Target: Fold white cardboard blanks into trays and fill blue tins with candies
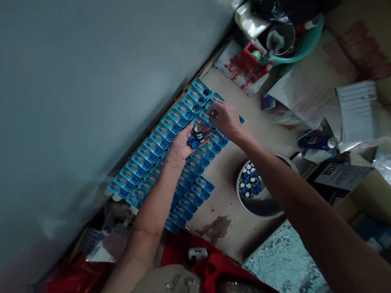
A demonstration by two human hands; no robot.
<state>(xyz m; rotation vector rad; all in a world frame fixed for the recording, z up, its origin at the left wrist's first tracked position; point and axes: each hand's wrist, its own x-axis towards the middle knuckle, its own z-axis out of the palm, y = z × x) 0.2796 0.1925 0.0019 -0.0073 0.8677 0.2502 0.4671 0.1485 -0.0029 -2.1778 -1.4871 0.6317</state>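
My left hand [182, 143] is palm up with its fingers curled slightly, cradling several small round blue caps [195, 144], some with pale undersides showing. Just to its right, my right hand [226, 115] hovers over the rows with fingertips pinched together; whatever may be between them is hidden. Beneath both hands lie rows of blue blister-style cards [142, 162], each with a round recess at one end. A few cards at the far end [205, 92] have dark round spots in those recesses.
A round metal bowl [261, 211] of blue and white caps stands on the table [215, 174], partly behind my right forearm. Along the far-left side runs a grey wall [73, 75]. A red holder [251, 59], a teal basin [316, 38] and an open cardboard box [367, 195] lie right.
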